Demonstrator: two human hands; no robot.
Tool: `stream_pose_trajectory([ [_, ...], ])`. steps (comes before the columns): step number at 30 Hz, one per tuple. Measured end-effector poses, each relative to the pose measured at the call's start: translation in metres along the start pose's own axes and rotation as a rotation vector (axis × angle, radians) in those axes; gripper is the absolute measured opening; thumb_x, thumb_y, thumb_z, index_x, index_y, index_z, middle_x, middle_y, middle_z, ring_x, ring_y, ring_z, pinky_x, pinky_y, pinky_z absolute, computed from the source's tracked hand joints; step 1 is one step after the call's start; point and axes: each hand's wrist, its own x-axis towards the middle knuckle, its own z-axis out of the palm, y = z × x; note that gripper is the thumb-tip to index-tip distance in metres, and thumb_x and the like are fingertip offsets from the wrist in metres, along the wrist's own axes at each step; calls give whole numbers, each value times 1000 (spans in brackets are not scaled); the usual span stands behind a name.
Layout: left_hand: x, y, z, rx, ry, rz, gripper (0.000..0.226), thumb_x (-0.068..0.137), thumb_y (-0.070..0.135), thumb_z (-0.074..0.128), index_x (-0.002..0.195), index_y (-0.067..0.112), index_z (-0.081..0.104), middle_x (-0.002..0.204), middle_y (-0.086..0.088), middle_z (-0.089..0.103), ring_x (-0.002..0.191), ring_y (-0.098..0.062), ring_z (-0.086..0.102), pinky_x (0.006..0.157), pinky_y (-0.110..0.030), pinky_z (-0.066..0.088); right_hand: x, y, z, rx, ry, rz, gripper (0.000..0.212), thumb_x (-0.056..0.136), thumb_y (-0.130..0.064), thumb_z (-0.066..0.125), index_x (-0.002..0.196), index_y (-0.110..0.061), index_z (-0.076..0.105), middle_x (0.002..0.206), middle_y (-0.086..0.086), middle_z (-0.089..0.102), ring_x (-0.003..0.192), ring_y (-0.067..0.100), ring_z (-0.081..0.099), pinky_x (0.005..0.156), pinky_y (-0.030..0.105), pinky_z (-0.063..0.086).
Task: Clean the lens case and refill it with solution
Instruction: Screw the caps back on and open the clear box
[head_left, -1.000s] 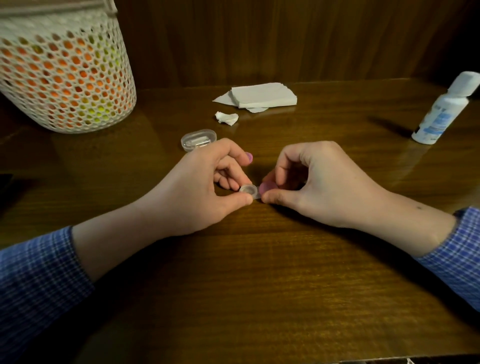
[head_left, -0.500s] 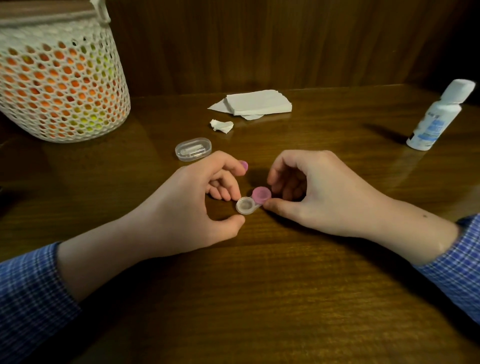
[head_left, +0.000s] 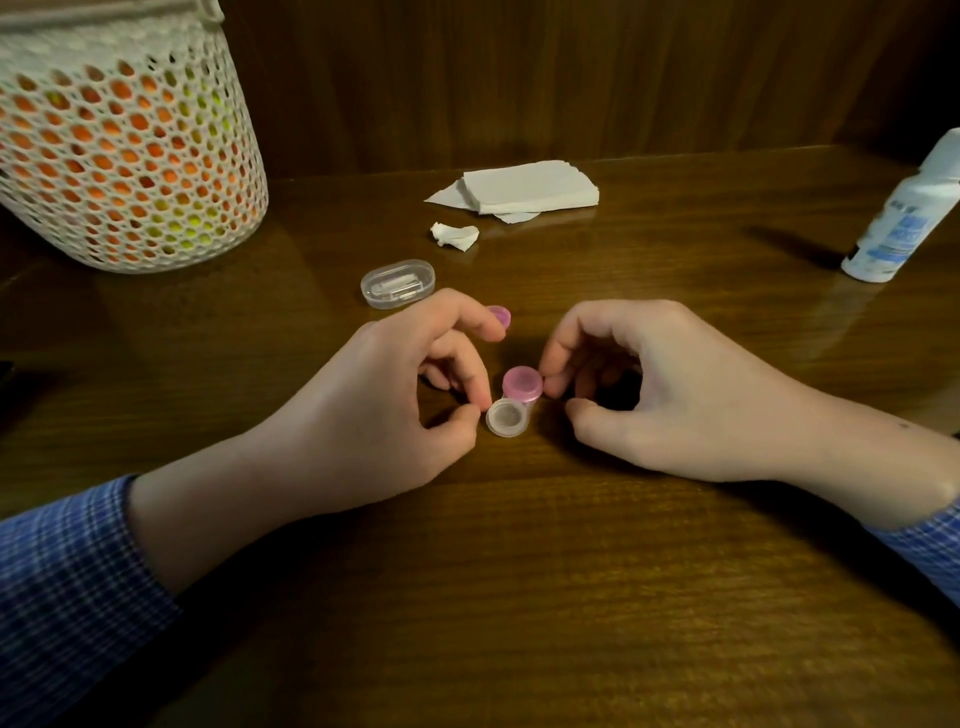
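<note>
- Two hands rest on the desk: the left hand with curled fingers beside the open well, whether touching we cannot tell; the right hand touches the pink cap.
- We judge the solution bottle light, best gripped around its body.
- We find the lens case, between our hands, small, stiff, light plastic, probably slippery; hold its rim.
- One loose pink cap lies behind our left fingers.

Solution bottle: cap cut off by the right edge, label print too blurred to read. Mesh basket: top and left side cropped, orange and yellow contents indistinct. Loose pink cap: partly hidden behind the left hand.
</note>
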Motion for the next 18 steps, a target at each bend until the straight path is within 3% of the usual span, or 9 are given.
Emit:
stream_pose_trajectory([
  [4,0,2,1,-20,19,-29,56,81,11,82,130,21,57,87,14,73,91,0,71,85,-14,54,-1,-1,0,16,-10,-5,25,79,-24,77,101,-32,68,97,-15,71,94,3,67,82,26,58],
  [8,0,4,3,-13,43,-42,52,78,25,81,126,26,60,92,15,67,92,-2,67,80,-18,57,-2,-6,3,55,-14,-19,42,72,-46,80,110,-35,64,101,-19,69,98,2,66,82,22,57],
  [14,2,5,4,-12,53,-38,63,79,36,80,137,24,59,116,17,65,94,0,66,79,-20,59,0,-7,14,16,47,-37,57,73,-38,88,123,-31,60,101,-18,70,99,-2,66,83,17,55],
  [18,2,3,5,-38,46,-45,62,82,30,82,139,22,57,107,18,72,97,-1,70,81,-25,59,2,-4,21,17,113,-13,52,77,-33,86,121,-31,60,96,-16,70,94,-2,66,78,13,54],
])
